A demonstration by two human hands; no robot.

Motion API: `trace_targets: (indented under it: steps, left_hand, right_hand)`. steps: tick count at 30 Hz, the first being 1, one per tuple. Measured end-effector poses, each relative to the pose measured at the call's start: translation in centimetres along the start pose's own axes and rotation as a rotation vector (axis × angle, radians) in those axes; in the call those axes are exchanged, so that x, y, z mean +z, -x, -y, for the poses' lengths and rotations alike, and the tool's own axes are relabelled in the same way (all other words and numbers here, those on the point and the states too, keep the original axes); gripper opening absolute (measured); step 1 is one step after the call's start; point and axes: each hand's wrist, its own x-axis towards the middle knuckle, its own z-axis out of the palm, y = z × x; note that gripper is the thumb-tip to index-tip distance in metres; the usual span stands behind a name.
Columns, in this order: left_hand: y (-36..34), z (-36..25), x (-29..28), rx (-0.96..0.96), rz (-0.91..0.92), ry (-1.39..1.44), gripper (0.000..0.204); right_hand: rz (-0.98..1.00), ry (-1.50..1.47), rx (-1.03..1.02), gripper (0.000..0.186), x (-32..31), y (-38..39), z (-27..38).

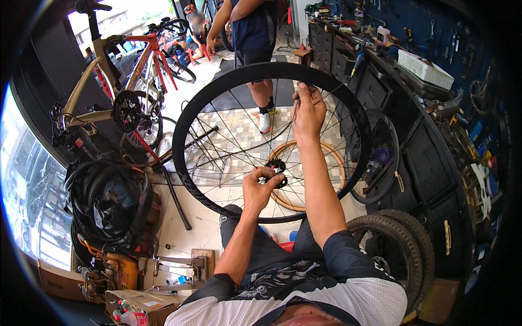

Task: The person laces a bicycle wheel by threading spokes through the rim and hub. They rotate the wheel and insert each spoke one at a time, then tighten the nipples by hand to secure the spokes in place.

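Note:
A black bicycle wheel (181, 142) with a deep rim and thin dark spokes stands tilted in front of me, above my lap. At its centre, the fingers and thumb of my left hand (258, 190) close round the end of the black hub (277, 164). My right hand (310, 114) reaches up inside the wheel to the top of the rim. Its fingertips are pinched together beside the spokes, just under the rim's inner edge. What they hold there is too small to make out.
Bike frames (147, 62) hang at left, above a pile of black tyres (109, 190). A tan-rimmed hoop (340, 163) lies behind the wheel. Knobby tyres (402, 239) lean at right by dark drawers (375, 89). A person (253, 32) stands beyond the wheel; another sits farther back.

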Motion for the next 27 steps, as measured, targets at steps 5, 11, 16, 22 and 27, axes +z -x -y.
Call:
trace_targets:
  steps: [5, 11, 16, 22, 27]
  left_hand:
    - [-0.1, 0.2, -0.3, 0.066, 0.026, -0.01, 0.015]
    - [0.2, 0.0, -0.8, 0.108, 0.102, -0.116, 0.016]
    - [0.5, -1.2, -0.5, 0.103, 0.095, -0.209, 0.017]
    - [-0.2, 0.7, -0.3, 0.094, 0.026, -0.054, 0.019]
    - [-0.1, 0.6, -0.5, 0.156, 0.081, -0.143, 0.018]
  right_hand:
    - [0.006, 0.011, 0.006, 0.017, -0.1, 0.0, 0.1]
    - [0.009, 0.021, 0.029, 0.015, 0.0, 0.0, 0.5]
    - [0.029, 0.031, 0.009, 0.016, -0.6, -0.5, 0.0]
    - [0.018, 0.072, 0.005, 0.019, -0.3, -0.4, -0.3]
    - [0.02, 0.133, -0.023, 0.021, -0.8, -0.3, -0.8]
